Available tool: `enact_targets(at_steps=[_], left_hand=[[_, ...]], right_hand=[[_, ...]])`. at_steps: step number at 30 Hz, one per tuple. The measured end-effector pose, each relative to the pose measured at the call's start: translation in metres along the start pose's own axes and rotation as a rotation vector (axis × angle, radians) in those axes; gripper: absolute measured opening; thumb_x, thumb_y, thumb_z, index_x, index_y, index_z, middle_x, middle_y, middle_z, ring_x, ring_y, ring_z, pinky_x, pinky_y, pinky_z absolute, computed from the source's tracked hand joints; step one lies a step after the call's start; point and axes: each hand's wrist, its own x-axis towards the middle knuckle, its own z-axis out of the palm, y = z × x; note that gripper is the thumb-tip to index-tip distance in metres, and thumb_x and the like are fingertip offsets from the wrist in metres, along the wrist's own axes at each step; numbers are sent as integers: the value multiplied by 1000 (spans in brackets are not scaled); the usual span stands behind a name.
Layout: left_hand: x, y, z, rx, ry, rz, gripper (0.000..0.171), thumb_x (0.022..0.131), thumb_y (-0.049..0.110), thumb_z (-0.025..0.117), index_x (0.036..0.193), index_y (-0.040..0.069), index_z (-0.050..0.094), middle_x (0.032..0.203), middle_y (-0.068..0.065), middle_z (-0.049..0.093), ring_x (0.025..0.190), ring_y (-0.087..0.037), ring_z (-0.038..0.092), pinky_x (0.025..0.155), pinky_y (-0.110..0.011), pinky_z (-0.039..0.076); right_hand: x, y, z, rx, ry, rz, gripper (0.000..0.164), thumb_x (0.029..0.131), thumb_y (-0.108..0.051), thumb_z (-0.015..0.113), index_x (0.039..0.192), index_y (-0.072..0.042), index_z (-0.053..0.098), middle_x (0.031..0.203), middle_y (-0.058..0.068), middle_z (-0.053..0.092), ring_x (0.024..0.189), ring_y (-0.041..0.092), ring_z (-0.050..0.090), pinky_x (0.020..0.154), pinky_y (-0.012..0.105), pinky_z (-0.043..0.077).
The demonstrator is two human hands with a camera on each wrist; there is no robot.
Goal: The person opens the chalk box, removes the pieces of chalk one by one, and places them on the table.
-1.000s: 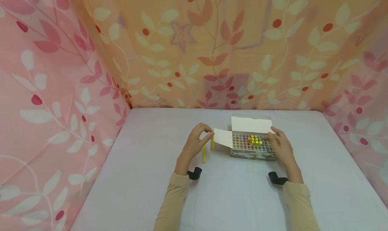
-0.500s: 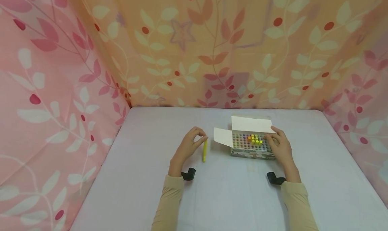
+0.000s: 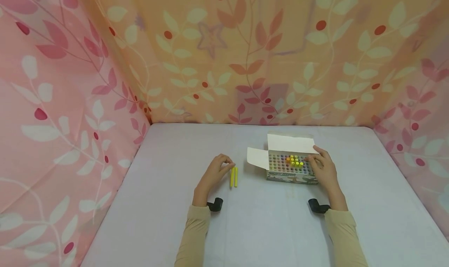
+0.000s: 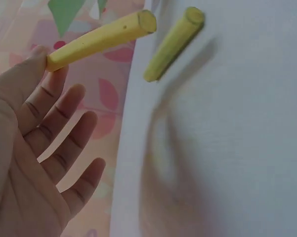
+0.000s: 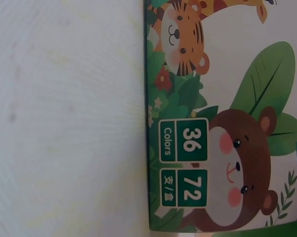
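Bench [image 3: 266, 220]: one yellow crayon [image 3: 236, 177]. My left fingers [image 4: 39, 101]: pinching second crayon [image 4: 101, 40], unreleased. Box [image 3: 292, 177]: many crayons [image 3: 297, 163] remaining. Right fingers [image 3: 322, 152]: can't tell grip.

Matt sticks [image 4: 101, 40], smth cardbd. box [image 3: 292, 177]

Left wrist view. Left hand [image 4: 27, 158] at left, palm side showing; thumb and index finger pinch the held yellow stick [image 4: 101, 40] near one end. Far end projects up and right; small dark speck near that end. Remaining three fingers spread, off the stick. Second yellow stick [image 4: 173, 45] just beside, on the white desk [image 4: 257, 123], slanted. Blurred shadow [image 4: 185, 173] below it. Behind hand: pink patterned cloth [image 4: 107, 94]. Green pointed shape [image 4: 65, 14] at top edge; identity unclear.
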Motion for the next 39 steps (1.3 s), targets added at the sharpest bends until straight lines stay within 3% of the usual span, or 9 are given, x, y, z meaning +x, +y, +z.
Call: enact_targets(at_steps=[12, 18, 25, 33, 39], left_hand=[[-2, -11, 12, 159, 71, -97, 27, 91, 39, 56, 94, 14, 66, 106, -1, 62, 99, -22, 53, 89, -42, 40], [3, -13, 13, 246, 87, -89, 26, 91, 36, 58, 93, 13, 68, 102, -3, 62, 92, -22, 52, 83, -42, 41], [8, -17, 14, 333, 64, -78, 25, 90, 38, 59, 93, 15, 69, 103, -1, 62, 99, -23, 53, 88, -44, 41], [12, -16, 15, 375, 37, -91, 24, 90, 38, 58, 92, 16, 69, 102, 2, 61, 101, -22, 51, 92, -46, 38], [12, -17, 16, 352, 28, -103, 24, 90, 37, 58, 93, 16, 69, 103, 2, 59, 103, -22, 48, 95, -46, 35]], right_hand=[[1, -1, 0, 2, -2, 1, 36, 96, -31, 51, 93, 1, 67, 141, 17, 38, 129, 45, 32, 99, 65, 26], [1, 2, 1, 4, 8, -14, 33, 95, -28, 53, 91, 2, 67, 140, 18, 39, 128, 46, 34, 98, 65, 27], [1, 1, 1, 6, 5, -18, 32, 95, -27, 53, 91, 2, 67, 140, 19, 39, 128, 46, 33, 98, 65, 27], [1, 2, 1, 9, 0, -12, 34, 95, -29, 53, 91, 2, 67, 140, 19, 38, 128, 46, 33, 98, 65, 27], [1, 2, 0, 9, -1, -17, 33, 95, -29, 53, 91, 1, 67, 140, 19, 38, 128, 47, 33, 98, 65, 27]])
